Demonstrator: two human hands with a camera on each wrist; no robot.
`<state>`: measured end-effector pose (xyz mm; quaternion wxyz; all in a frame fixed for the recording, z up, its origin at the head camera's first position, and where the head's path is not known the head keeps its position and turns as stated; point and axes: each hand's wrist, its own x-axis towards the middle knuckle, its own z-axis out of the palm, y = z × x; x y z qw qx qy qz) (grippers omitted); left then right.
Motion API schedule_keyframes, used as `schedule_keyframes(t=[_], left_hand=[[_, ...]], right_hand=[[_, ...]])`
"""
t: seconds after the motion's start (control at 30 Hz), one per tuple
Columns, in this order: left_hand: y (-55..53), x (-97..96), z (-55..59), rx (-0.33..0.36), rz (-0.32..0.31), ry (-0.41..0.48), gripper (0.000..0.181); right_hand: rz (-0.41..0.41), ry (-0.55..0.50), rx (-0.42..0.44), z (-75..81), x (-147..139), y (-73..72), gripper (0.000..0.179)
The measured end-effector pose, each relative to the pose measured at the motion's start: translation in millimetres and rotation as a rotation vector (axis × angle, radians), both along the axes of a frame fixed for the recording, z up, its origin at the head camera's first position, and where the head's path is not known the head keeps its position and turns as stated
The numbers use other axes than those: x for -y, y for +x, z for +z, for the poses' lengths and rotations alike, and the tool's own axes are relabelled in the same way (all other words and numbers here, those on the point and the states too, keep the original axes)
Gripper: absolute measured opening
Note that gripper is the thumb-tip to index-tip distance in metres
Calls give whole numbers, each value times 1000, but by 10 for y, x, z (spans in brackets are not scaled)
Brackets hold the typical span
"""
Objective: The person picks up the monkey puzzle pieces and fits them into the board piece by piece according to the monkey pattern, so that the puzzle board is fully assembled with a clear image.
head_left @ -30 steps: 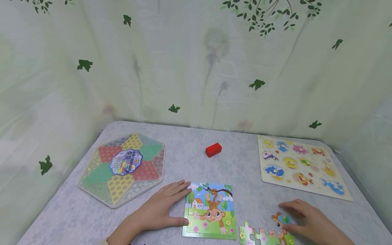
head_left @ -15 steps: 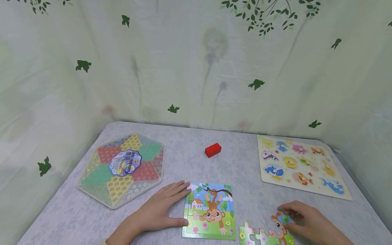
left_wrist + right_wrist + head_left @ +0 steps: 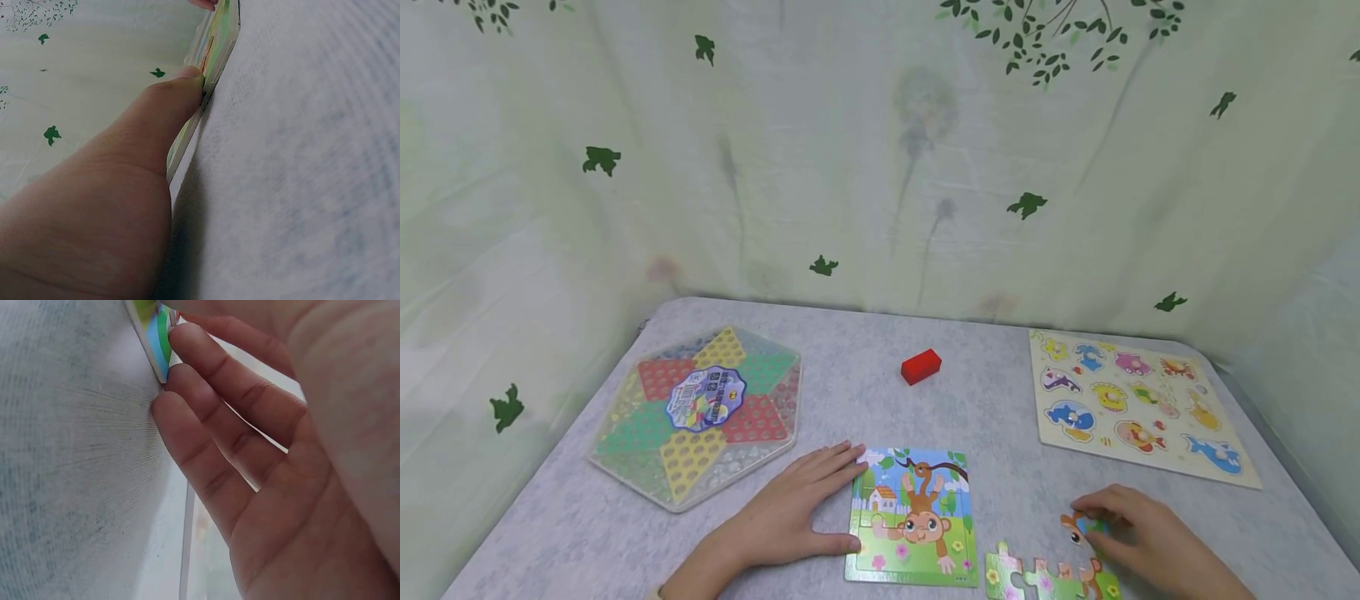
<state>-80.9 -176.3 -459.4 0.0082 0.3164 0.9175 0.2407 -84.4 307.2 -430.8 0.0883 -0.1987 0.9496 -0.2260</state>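
My left hand (image 3: 797, 510) lies along the left edge of a square monkey jigsaw puzzle (image 3: 910, 567) on the table, its fingertips and thumb on the border. The left wrist view shows the thumb (image 3: 178, 87) against the edge of the board. At the lower right, my right hand (image 3: 1153, 537) pinches a jigsaw piece (image 3: 1072, 533) with part of a brown animal's face and an eye on it. Below that piece lies a joined strip of green jigsaw pieces (image 3: 1048, 587), cut off by the frame. The right fingers partly cover the held piece.
A clear hexagonal Chinese checkers board (image 3: 696, 458) lies at the left. Toward the back is a red block (image 3: 921, 367). A wooden sea-animal peg puzzle (image 3: 1120, 442) occupies the right side. Behind the table hangs a pale leaf-print curtain (image 3: 850, 167).
My right hand has shifted slightly left and away from me. The pinched piece has moved with it and parted a little from the strip below. My left hand stays put.
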Motion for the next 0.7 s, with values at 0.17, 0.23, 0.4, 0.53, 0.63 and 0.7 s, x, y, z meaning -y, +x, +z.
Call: schedule_keyframes(t=[0.17, 0.23, 0.4, 0.53, 0.63, 0.7], left_hand=[[3, 0, -1, -9, 1, -4, 88], [4, -1, 1, -10, 0, -6, 88], [1, -1, 11, 1, -4, 1, 88], [2, 2, 11, 14, -3, 4, 88], [2, 3, 5, 14, -1, 1, 88], [0, 1, 1, 7, -1, 0, 88]], right_hand=[[-36, 31, 71, 12, -43, -12, 35], [-67, 45, 113, 23, -84, -5, 43], [-101, 45, 193, 33, -172, 24, 56], [-92, 75, 177, 37, -149, 20, 52], [-140, 117, 173, 55, -96, 9, 50], [-177, 137, 175, 67, -57, 2, 50]])
